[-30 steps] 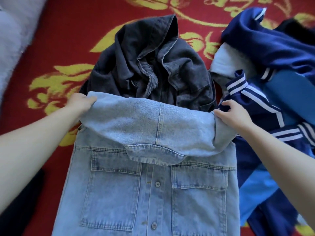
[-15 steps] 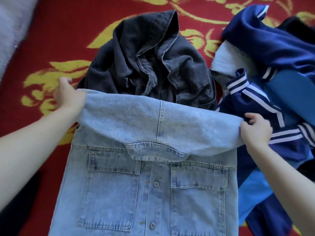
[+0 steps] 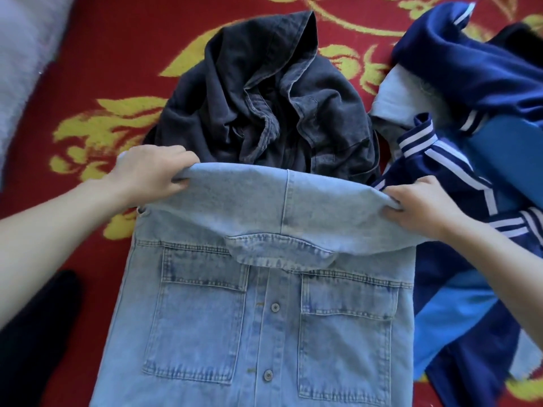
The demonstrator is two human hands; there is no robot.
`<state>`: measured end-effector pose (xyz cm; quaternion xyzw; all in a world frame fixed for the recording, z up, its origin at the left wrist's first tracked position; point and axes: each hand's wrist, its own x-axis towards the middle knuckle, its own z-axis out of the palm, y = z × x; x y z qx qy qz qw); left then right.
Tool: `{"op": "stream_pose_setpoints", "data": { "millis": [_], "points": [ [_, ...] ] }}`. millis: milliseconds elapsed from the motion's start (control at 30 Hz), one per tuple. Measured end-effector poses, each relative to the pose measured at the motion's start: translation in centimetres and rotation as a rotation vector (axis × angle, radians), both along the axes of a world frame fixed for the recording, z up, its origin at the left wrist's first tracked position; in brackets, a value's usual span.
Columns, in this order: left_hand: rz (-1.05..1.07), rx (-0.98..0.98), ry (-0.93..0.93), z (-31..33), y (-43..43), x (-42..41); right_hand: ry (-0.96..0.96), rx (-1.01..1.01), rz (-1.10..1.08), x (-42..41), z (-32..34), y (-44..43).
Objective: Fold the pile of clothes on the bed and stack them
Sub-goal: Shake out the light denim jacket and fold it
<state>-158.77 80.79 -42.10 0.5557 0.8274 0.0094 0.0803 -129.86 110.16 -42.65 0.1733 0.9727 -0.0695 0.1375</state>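
Denim jacket lengthwise, folded end farthest.

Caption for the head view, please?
Left hand and right hand grip the folded edge of a light denim jacket; dark jacket beyond, blue clothes at right.

The light-wash denim jacket is sturdy woven cloth, matt and faintly grainy, with raised double stitching round its pockets and darker blotches in the uneven wash. Its snap buttons are dull silvery metal. The dark grey denim jacket is a softer, faded matt cloth, creased all over. The navy track jacket is a smooth knit with a slight sheen and ribbed, white-striped trim. The red bedspread is matt cloth patterned in yellow. The pale blanket looks fluffy.
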Motion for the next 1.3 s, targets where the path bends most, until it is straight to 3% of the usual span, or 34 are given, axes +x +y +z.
{"op": "stream_pose_setpoints", "data": {
  "millis": [67, 133, 200, 300, 433, 600, 700, 767, 833, 900, 967, 1033, 1133, 1233, 1300],
  "points": [
    [-0.195, 0.179, 0.127, 1.1, -2.1, 1.1, 0.311, 0.194, 0.142, 3.0, 0.6, -0.6],
    [-0.29, 0.266, 0.239, 1.9, -4.8, 2.4, 0.469, 0.362, 0.264, 6.3, 1.1, -2.1],
    [-0.268, 0.28, 0.29, 1.6, -8.3, 3.7, 0.545, 0.392, 0.301, 9.6, 1.7, -3.8],
    [-0.224, 0.237, 0.287, -0.2, -13.3, 6.7, 0.525, 0.298, 0.358, 14.1, 1.0, -6.5],
    [-0.239, 0.094, 0.161, -3.6, -16.1, 10.2, 0.249, 0.201, 0.378, 17.8, -2.3, -9.9],
    [-0.145, -0.297, -0.03, -7.0, -18.1, 11.5, -0.102, 0.133, 0.06, 20.2, -4.4, -11.2],
    [-0.106, -0.465, -0.019, -6.7, -17.8, 11.8, -0.271, 0.086, -0.105, 21.5, -4.8, -11.1],
    [-0.057, -0.575, 0.001, -5.5, -17.6, 11.9, -0.282, 0.068, -0.256, 20.9, -4.2, -11.5],
    [0.025, -0.733, -0.037, -4.8, -17.3, 11.9, -0.096, 0.076, -0.363, 18.8, -3.5, -12.1],
    [0.089, -0.581, -0.088, -4.2, -16.2, 12.1, 0.107, 0.016, -0.571, 15.8, -3.3, -12.8],
    [0.028, -0.335, -0.008, -5.3, -15.5, 12.1, 0.123, -0.134, -0.786, 12.6, -3.2, -12.7],
    [0.061, -0.233, 0.053, -5.7, -14.1, 12.4, 0.104, -0.253, -0.997, 10.4, -3.4, -12.2],
    [0.276, -0.329, -0.039, -5.7, -10.7, 13.1, 0.196, -0.411, -1.208, 9.1, -3.4, -11.5],
    [0.354, -0.448, -0.072, -5.8, -9.3, 11.7, 0.29, -0.424, -1.125, 9.7, -3.2, -10.7],
    [0.368, -0.562, -0.073, -6.1, -9.5, 10.6, 0.509, -0.487, -1.289, 10.9, -2.8, -9.6]
  ]
}}
